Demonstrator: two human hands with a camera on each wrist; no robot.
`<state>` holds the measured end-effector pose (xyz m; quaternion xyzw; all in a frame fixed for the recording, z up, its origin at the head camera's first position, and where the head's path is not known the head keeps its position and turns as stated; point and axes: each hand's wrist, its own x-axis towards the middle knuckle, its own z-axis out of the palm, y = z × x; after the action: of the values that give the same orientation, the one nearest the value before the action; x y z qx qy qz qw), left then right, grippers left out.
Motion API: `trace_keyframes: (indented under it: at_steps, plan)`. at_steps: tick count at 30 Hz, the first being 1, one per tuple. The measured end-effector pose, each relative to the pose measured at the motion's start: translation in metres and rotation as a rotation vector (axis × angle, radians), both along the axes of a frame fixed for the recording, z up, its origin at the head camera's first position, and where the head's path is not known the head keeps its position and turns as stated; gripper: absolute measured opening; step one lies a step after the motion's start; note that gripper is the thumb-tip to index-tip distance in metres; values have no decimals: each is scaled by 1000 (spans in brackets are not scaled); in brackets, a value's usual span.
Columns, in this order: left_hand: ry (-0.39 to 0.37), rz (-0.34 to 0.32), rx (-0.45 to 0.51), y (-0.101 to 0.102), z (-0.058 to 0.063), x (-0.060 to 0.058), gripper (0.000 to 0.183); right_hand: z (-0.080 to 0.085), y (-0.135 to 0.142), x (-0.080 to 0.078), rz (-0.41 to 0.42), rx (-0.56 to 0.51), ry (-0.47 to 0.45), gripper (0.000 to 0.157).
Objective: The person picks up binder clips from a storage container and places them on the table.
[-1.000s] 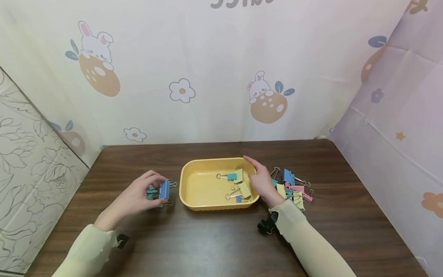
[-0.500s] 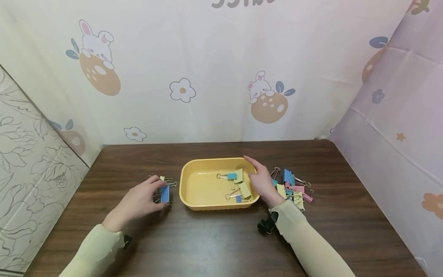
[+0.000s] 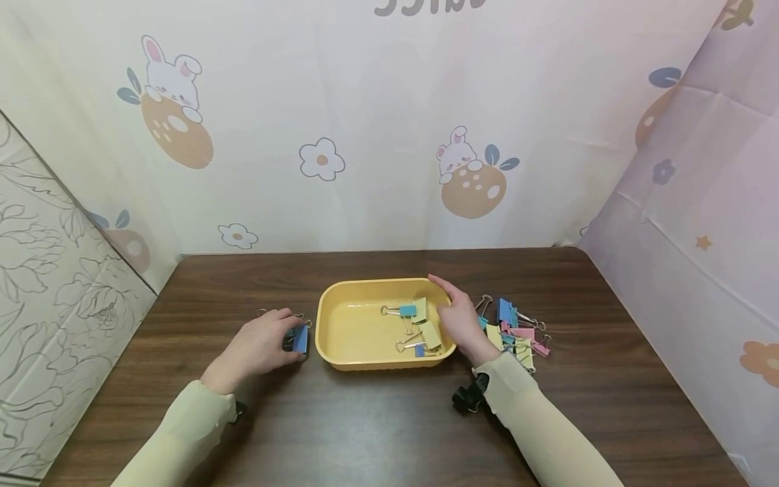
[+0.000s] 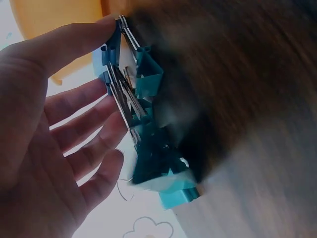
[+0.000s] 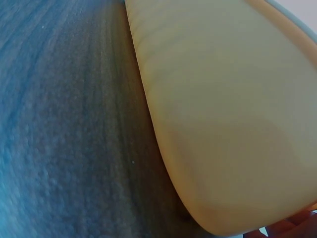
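My left hand (image 3: 255, 345) pinches a blue binder clip (image 3: 300, 340) left of the yellow tray (image 3: 349, 331). In the left wrist view the thumb and fingertips are at this blue clip (image 4: 100, 60), and several teal binder clips (image 4: 150, 77) cluster against it, blurred. Wire handles poke out behind the hand in the head view. My right hand (image 3: 465, 328) holds the tray's right end, one finger stretched to the far corner. In the right wrist view the tray wall (image 5: 223, 114) fills much of the picture, with fingers (image 5: 292, 228) only at the bottom corner.
Inside the tray lie yellow binder clips (image 3: 429, 335), a light-blue clip (image 3: 407, 310) and a partly hidden blue one. A mixed pile of binder clips (image 3: 517, 331) sits right of my right hand. Patterned curtains stand behind the brown table (image 3: 377, 426).
My left hand has moved right, towards the tray, and the blue clip has shifted the same way. The right hand and the tray have stayed put.
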<state>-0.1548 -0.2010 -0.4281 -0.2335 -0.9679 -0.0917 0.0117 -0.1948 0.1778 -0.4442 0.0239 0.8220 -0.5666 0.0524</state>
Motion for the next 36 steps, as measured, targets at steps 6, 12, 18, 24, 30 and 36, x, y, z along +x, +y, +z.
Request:
trace_keyframes:
  at_steps: [6,12,18,24,30,36]
  plan:
    - [-45,24,6,-2,-1,-1,55,0,0,0,2,-2,-15,68]
    - [-71,43,58,-6,6,1,58,0,0,0,8,-7,-16,68]
    - [-75,-9,193,-4,27,-3,50,2,0,1,11,-8,-7,66]
    - [-88,-104,338,20,53,-7,42,3,0,1,8,-5,-9,66]
    - [-119,-219,350,63,73,-23,40,3,-1,2,2,9,-13,68]
    - [-203,-301,409,102,73,-49,43,4,-1,2,6,1,-18,68]
